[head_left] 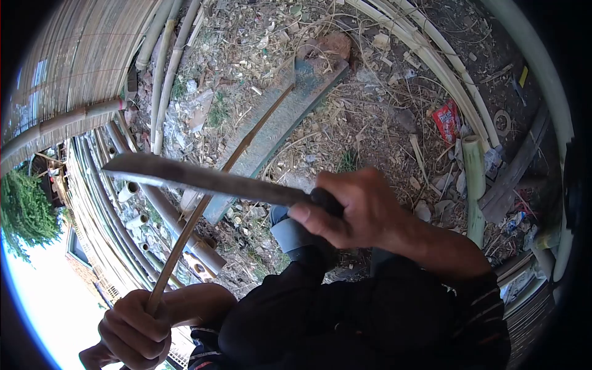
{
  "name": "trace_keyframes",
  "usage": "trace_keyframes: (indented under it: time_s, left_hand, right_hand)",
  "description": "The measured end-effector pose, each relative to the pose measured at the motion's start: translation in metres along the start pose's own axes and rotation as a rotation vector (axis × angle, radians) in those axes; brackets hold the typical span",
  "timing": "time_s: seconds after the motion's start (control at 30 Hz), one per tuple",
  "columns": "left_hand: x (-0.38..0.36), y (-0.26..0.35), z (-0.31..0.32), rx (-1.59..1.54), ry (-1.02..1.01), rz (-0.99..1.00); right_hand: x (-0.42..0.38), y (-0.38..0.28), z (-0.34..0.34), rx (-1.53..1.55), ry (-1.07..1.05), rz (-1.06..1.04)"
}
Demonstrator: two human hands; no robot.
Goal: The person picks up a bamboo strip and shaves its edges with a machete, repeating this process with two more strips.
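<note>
My right hand [354, 206] grips the dark handle of a long machete-like blade [197, 177], which reaches left across the middle of the view. My left hand [132, 333], at the bottom left, is closed around the lower end of a thin brown bamboo strip [216, 182]. The strip runs up and right under the blade and its far tip rests on a grey-green plank [290, 111] on the ground. The blade crosses over the strip near its middle; contact between them cannot be made out.
Bamboo poles [163, 68] lie at the left and curve along the right [431, 55]. A cut green bamboo piece [475, 179] stands to the right. Chips, dry grass and a red wrapper [447, 120] litter the ground. My dark trousers [345, 314] fill the bottom.
</note>
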State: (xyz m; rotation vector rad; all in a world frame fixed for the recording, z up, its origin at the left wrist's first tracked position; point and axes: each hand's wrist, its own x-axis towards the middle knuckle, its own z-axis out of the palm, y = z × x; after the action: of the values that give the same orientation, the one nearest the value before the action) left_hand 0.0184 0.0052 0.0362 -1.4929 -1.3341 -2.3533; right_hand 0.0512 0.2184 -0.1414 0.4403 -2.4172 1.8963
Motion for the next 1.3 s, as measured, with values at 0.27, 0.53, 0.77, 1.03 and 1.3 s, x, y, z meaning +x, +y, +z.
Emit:
trace_keyframes:
  time_s: [0.27,0.53,0.77,1.03,1.3]
  left_hand:
    - [-0.003,-0.001,-0.004,-0.023,0.017,0.034]
    - [0.004,-0.004,-0.006,-0.042,0.014,0.015]
    - [0.004,0.009,-0.014,0.091,0.089,0.089]
    - [-0.005,0.036,-0.035,0.169,0.529,0.083]
    - [-0.006,0.026,-0.036,0.561,0.619,0.124]
  right_hand:
    - [0.021,0.036,0.009,0.012,-0.208,0.416]
    - [0.021,0.088,0.006,-0.079,-0.139,0.68]
    - [0.012,0.14,0.012,-0.203,-0.121,0.837]
    - [0.005,0.128,-0.001,-0.193,-0.104,0.797]
    - [0.014,0.006,0.022,0.047,-0.009,0.11]
